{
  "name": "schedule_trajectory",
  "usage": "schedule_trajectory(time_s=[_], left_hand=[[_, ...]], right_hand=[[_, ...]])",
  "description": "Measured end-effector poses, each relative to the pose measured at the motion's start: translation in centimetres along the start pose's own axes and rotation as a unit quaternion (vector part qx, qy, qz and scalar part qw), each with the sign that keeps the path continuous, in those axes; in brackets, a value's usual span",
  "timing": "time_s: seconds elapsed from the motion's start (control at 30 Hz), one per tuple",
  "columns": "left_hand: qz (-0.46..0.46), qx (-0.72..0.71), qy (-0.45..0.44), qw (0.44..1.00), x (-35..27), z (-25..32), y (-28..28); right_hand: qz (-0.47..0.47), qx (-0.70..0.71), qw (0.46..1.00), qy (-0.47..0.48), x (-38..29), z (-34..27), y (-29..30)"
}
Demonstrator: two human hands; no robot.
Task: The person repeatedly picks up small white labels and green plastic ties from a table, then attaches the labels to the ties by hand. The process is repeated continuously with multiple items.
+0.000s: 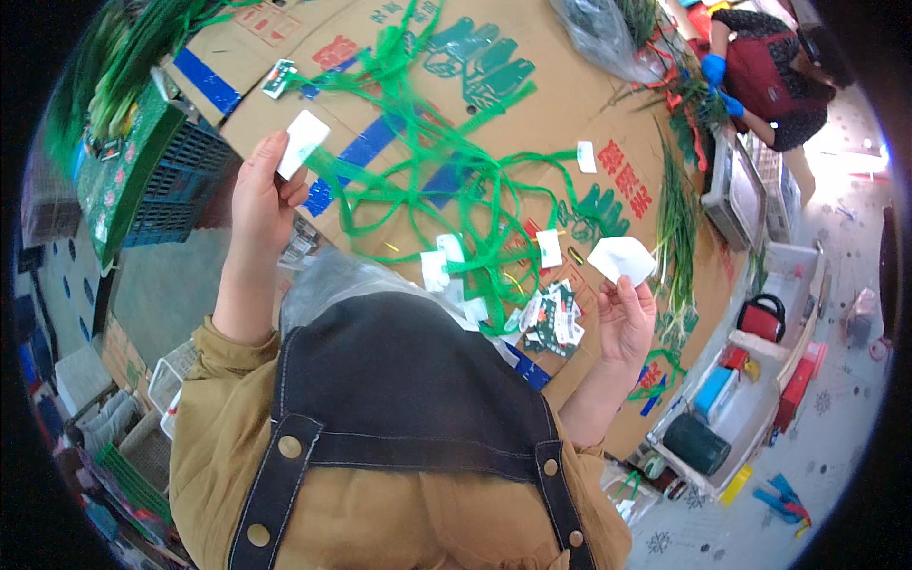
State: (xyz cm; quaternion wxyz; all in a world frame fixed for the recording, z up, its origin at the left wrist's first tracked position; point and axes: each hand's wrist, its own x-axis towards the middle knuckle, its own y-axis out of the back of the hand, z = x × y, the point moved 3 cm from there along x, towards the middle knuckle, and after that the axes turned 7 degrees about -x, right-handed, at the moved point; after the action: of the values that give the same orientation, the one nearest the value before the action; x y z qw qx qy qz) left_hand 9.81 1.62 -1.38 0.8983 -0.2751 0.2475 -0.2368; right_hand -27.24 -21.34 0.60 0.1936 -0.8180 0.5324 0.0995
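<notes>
My left hand (265, 196) pinches a white label (305, 142) at the upper left of the cardboard, and a green mesh strip runs off beside that label. At the right, my right hand (627, 317) holds a white piece of paper (621, 259) with its edges folded or bent. Between my hands lies a loose tangle of green mesh netting strips (463, 192), several of them ending in white tags (548, 248). Near my apron, a pile of dark green and white printed labels (556, 320) lies on the cardboard (548, 78).
Long green vegetables (132, 64) are heaped above a blue crate (178, 178) at left. Spring onions (675, 235) lie at right. A co-worker (773, 78) in blue gloves handles greens there. A white foam box (798, 278) with tools stands low at right.
</notes>
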Motion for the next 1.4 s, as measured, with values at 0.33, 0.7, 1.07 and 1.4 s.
schedule_trajectory(time_s=[0.33,0.7,1.07,1.4], left_hand=[[-0.078,0.184,0.003,0.980,-1.4,-5.6,-2.8],[-0.204,0.360,-0.178,0.893,-2.0,-7.1,-5.0],[-0.367,0.338,-0.043,0.865,-3.9,-9.1,-6.6],[0.076,0.642,-0.373,0.665,14.3,-0.8,7.5]], right_hand=[[0.295,-0.667,0.625,0.278,-5.2,3.8,7.2],[-0.040,-0.798,0.596,0.082,-6.3,8.3,5.8],[-0.245,-0.326,0.912,0.045,0.3,9.2,-11.6],[-0.191,-0.629,0.709,0.254,3.1,6.4,-13.1]])
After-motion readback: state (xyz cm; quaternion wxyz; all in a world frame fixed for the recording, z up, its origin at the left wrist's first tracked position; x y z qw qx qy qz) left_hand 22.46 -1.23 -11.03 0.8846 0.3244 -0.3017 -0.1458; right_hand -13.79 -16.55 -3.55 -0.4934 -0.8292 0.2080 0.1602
